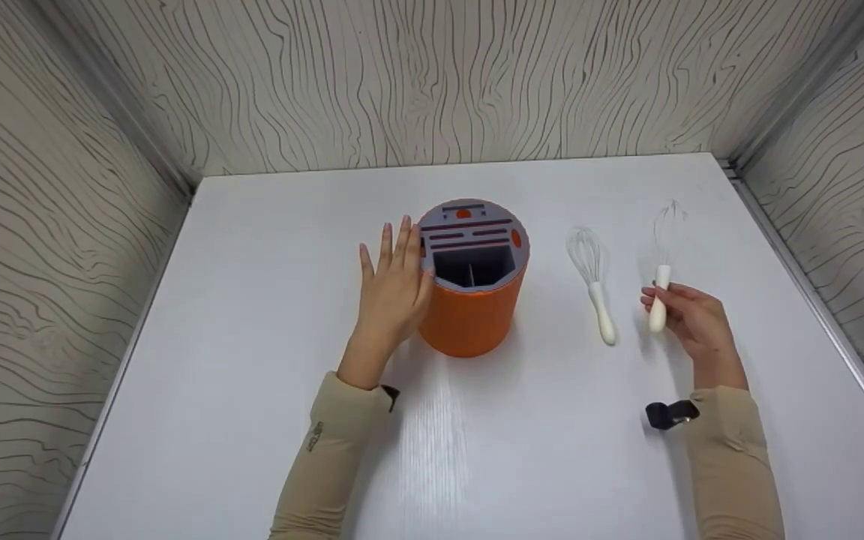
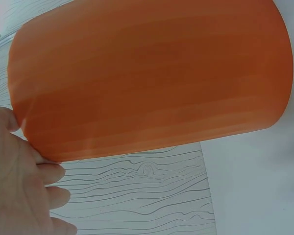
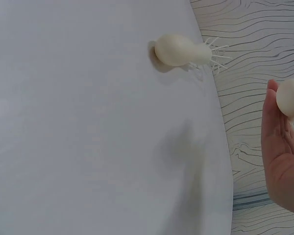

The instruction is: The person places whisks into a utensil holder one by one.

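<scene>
An orange cylindrical utensil holder (image 1: 469, 322) with a grey slotted top (image 1: 451, 234) stands upright near the middle of the table. Against its upper left side rests my left hand (image 1: 394, 292), fingers stretched out along the rim. In the left wrist view the holder (image 2: 152, 73) fills most of the picture, with the fingertips at its top edge. My right hand (image 1: 698, 319) pinches a whisk (image 1: 661, 300) by its white handle, the wire loops pointing away from me. A second whisk (image 1: 601, 315) lies on the table between the holder and the right hand.
The white table (image 1: 267, 300) ends at a wood-patterned back wall (image 1: 432, 82), with similar panels at left and right. Dark wrist straps (image 1: 672, 414) show at the sleeves. The right wrist view shows the lying whisk's handle (image 3: 179, 50) end-on.
</scene>
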Demonstrator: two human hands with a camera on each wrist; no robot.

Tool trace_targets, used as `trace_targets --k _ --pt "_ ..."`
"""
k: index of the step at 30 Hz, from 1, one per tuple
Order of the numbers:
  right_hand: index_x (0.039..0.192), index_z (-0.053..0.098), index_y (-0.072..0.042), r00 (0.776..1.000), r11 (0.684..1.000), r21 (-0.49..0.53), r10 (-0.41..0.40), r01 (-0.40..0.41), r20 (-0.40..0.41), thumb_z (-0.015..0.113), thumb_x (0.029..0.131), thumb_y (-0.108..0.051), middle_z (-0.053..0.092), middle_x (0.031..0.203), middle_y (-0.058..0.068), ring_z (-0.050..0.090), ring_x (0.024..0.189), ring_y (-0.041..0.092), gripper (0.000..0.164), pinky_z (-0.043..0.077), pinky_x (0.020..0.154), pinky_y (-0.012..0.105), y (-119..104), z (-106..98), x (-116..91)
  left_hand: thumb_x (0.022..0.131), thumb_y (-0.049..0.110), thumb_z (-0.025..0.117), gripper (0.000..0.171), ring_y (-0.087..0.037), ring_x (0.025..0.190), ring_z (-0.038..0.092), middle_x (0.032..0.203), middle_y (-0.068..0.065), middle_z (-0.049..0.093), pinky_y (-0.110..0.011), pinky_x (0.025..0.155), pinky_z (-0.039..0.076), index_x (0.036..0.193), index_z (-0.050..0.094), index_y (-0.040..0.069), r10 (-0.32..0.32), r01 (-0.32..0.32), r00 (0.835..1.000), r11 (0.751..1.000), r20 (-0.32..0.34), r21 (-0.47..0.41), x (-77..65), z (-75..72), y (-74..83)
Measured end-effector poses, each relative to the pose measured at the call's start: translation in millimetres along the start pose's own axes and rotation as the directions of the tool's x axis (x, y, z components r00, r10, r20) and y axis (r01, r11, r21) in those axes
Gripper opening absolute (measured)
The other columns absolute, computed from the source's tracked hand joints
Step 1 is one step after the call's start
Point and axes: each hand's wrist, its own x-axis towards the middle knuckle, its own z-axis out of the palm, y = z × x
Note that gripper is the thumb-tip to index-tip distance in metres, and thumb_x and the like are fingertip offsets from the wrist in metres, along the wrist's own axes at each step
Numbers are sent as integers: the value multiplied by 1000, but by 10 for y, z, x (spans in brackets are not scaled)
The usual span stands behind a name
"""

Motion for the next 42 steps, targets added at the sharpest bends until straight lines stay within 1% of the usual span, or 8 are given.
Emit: trace_targets --k 5,10,24,27,35,42 --pt "96 67 -3 999 999 -1 -36 36 16 63 87 0 72 89 9 70 82 16 10 54 73 27 4 45 -5 99 32 30 60 -31 143 5 157 -10 12 -59 109 1 150 18 2 -2 2 1000 1000 3 2 0 2 -3" --pt "98 67 -3 996 997 2 -80 80 48 62 87 0 72 91 9 70 82 17 12 54 73 26 2 90 0 99 32 29 60 -32 143 5 157 -10 13 -59 109 1 150 18 2 4 -4 1000 1000 -7 -6 -4 0 -4" --pt "104 65 0 990 993 -5 -120 121 80 61 88 2 72 93 10 70 82 18 16 54 74 26 -24 207 -48 99 32 29 60 -32 143 5 157 -9 13 -59 109 0 150 18 2 0 0 1000 1000 -10 -8 -3 8 1" --pt "104 65 0 987 991 -9 -133 135 87 61 88 1 72 93 10 70 82 18 16 54 74 26 -32 237 -63 99 32 30 60 -32 143 4 157 -9 13 -58 109 0 150 19 2 0 0 1000 1000 -10 -9 0 9 2" --pt "103 66 0 974 981 -8 -191 194 124 58 89 3 71 94 11 70 83 19 16 53 76 27 -67 310 -112 99 32 29 60 -32 143 5 157 -9 13 -59 109 0 150 19 2 3 -3 1000 1000 -15 -12 -2 16 2" --pt "102 66 1 965 977 19 -214 214 149 55 90 5 71 93 13 70 82 20 16 53 75 26 -88 350 -134 99 31 30 59 -33 143 6 156 -10 15 -60 109 2 150 20 2 14 -14 1000 1000 -27 -10 -9 14 -5"
